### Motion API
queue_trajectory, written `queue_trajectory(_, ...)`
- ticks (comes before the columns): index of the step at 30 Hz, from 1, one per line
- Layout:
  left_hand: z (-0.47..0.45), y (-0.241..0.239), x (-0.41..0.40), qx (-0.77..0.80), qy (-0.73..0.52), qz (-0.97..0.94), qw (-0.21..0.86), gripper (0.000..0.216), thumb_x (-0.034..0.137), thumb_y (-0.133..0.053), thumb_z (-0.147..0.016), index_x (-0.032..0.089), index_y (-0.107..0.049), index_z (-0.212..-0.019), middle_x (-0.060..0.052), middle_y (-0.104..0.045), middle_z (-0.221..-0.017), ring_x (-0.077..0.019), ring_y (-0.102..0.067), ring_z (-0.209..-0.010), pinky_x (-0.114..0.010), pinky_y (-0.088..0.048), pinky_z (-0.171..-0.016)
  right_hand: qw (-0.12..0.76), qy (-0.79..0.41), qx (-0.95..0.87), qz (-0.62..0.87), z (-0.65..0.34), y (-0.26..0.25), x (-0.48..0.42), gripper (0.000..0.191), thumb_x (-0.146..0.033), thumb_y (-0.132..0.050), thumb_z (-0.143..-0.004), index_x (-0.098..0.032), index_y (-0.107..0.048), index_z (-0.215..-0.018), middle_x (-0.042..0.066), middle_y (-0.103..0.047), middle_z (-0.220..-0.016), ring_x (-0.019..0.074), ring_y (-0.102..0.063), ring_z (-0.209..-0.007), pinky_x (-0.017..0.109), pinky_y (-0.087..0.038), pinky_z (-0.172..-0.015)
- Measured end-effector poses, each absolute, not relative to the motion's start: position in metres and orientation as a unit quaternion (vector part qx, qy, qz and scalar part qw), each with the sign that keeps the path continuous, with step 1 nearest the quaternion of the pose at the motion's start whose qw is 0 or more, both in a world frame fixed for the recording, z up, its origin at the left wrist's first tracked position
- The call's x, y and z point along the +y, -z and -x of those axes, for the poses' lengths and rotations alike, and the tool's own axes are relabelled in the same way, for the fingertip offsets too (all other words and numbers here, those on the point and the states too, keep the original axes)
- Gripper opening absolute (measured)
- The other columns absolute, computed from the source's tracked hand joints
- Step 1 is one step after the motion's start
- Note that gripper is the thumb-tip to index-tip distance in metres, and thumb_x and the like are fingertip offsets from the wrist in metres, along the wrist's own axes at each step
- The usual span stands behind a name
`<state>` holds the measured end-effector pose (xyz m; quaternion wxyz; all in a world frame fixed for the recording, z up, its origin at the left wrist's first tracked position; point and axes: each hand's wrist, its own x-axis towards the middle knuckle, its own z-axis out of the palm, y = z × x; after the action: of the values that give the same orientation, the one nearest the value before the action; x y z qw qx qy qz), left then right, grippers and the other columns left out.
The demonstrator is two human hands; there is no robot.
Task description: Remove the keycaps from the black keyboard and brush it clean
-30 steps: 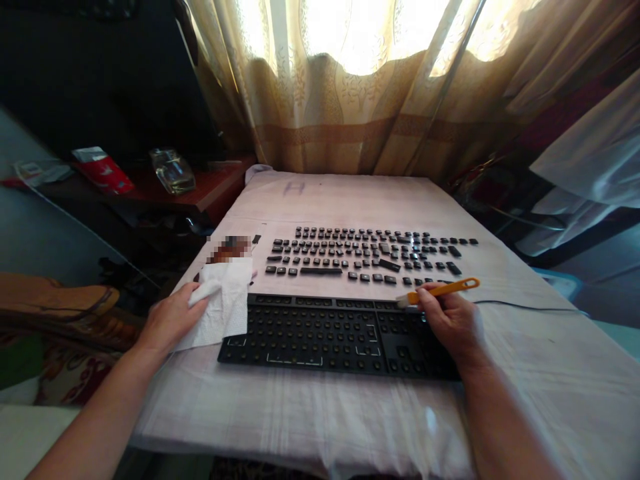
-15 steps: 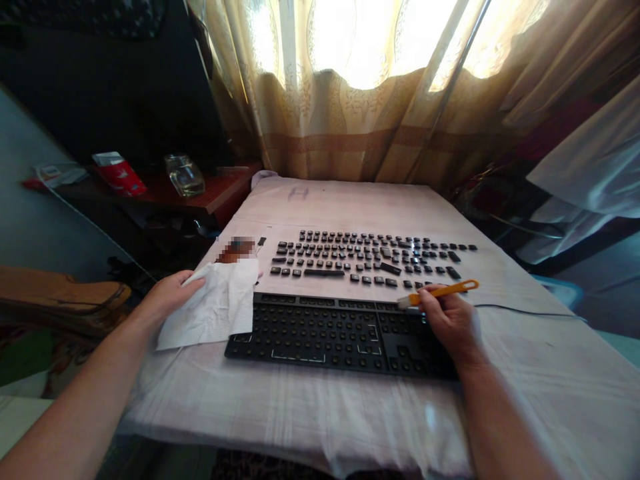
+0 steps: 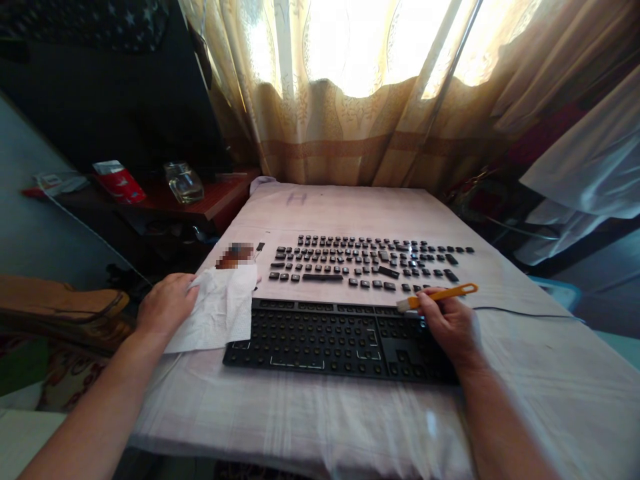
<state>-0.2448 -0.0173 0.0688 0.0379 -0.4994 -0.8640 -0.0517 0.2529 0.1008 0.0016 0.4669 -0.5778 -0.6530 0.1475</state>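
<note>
A black keyboard base (image 3: 325, 337) with its keycaps removed lies across the near part of the cloth-covered table (image 3: 525, 373). The loose black keycaps (image 3: 365, 261) sit in rows just behind it. My right hand (image 3: 450, 327) rests on the keyboard's right end, fingers closed round an orange-handled small brush (image 3: 440, 294) whose bristles point left. My left hand (image 3: 167, 307) holds a white tissue (image 3: 220, 313) at the keyboard's left end, and the tissue overlaps the keyboard's corner.
A thin cable (image 3: 525, 311) runs right from the keyboard. A dark side table at the back left carries a glass bottle (image 3: 184, 182) and a red packet (image 3: 119, 181). Curtains (image 3: 350, 100) hang behind the table. A brown case (image 3: 60, 307) lies at the left.
My left hand and the tissue have shifted slightly along the keyboard's left end. The right hand keeps the brush in much the same spot. The view has tilted a little.
</note>
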Motion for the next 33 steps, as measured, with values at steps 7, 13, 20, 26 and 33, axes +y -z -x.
queue_trajectory(7,0.243,-0.098,-0.006,-0.883,0.074,0.459,0.067,0.041,0.039,-0.048,-0.093,0.021,-0.069,-0.124,-0.012,-0.075,-0.112,-0.0341,-0.071,-0.094,-0.038,-0.051,-0.071,0.468,-0.146,-0.658,0.571,-0.251,-0.003,0.101,0.033,-0.052,-0.058,-0.079,-0.022,-0.071,-0.079,0.004,-0.072,-0.057,0.0255,-0.071,-0.053,0.032,-0.054,-0.052)
queue_trajectory(13,0.234,-0.089,0.043,-0.874,0.087,0.477,0.04,0.039,0.041,-0.053,-0.089,0.024,-0.07,-0.119,-0.01,-0.077,-0.113,-0.0327,-0.072,-0.1,-0.034,-0.051,-0.072,0.469,-0.141,-0.658,0.572,-0.252,-0.004,0.101,0.035,-0.054,-0.057,-0.079,-0.022,-0.072,-0.078,0.004,-0.072,-0.057,0.0264,-0.072,-0.053,0.032,-0.054,-0.052)
queue_trajectory(20,0.238,-0.073,0.066,-0.86,0.113,0.497,-0.001,0.04,0.045,-0.052,-0.089,0.025,-0.072,-0.117,-0.004,-0.08,-0.105,-0.0239,-0.074,-0.093,-0.027,-0.053,-0.074,0.472,-0.131,-0.667,0.562,-0.253,-0.004,0.1,0.035,-0.052,-0.056,-0.081,-0.022,-0.073,-0.079,0.004,-0.073,-0.058,0.0259,-0.073,-0.054,0.032,-0.056,-0.053)
queue_trajectory(26,0.256,-0.079,0.021,-0.87,0.095,0.484,0.011,0.047,0.048,-0.042,-0.091,0.024,-0.071,-0.12,-0.006,-0.077,-0.111,-0.0259,-0.072,-0.097,-0.031,-0.053,-0.078,0.463,-0.109,-0.679,0.559,-0.256,-0.004,0.099,0.033,-0.05,-0.057,-0.081,-0.021,-0.073,-0.08,0.005,-0.075,-0.061,0.025,-0.073,-0.053,0.03,-0.054,-0.05)
queue_trajectory(33,0.259,-0.077,-0.056,-0.873,0.024,0.486,0.015,0.043,0.051,-0.044,-0.087,0.022,-0.074,-0.096,-0.012,-0.075,-0.1,-0.034,-0.069,-0.099,-0.041,-0.051,-0.081,0.465,-0.097,-0.675,0.564,-0.254,-0.002,0.099,0.039,-0.059,-0.057,-0.083,-0.023,-0.073,-0.08,0.003,-0.072,-0.056,0.0244,-0.071,-0.052,0.031,-0.054,-0.049)
